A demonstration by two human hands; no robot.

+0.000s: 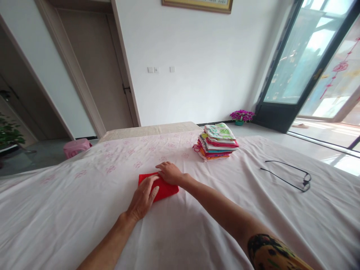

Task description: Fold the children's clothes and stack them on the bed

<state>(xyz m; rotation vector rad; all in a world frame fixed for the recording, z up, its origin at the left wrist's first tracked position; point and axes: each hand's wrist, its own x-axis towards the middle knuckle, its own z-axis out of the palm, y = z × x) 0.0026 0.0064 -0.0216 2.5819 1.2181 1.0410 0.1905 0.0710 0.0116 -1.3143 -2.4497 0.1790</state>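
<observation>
A red folded cloth (165, 192) lies flat on the pale sheet with pink flower prints (137, 165). My left hand (144, 197) rests on its left part, fingers stretched out and thumb apart. Across its far edge lies my right hand (170, 173), palm down with the fingers extended to the left. Both hands cover part of the cloth, and neither grips it. Farther back and to the right stands a stack of folded cloths (218, 144) in several colours, topped by a green and white one.
Black-framed glasses (305, 182) lie on the sheet at the right, arms unfolded. Beyond the surface are a pink plastic stool (76, 148) at the left and a pot of purple flowers (242, 115) by the wall. A glass door (292, 67) stands at the right.
</observation>
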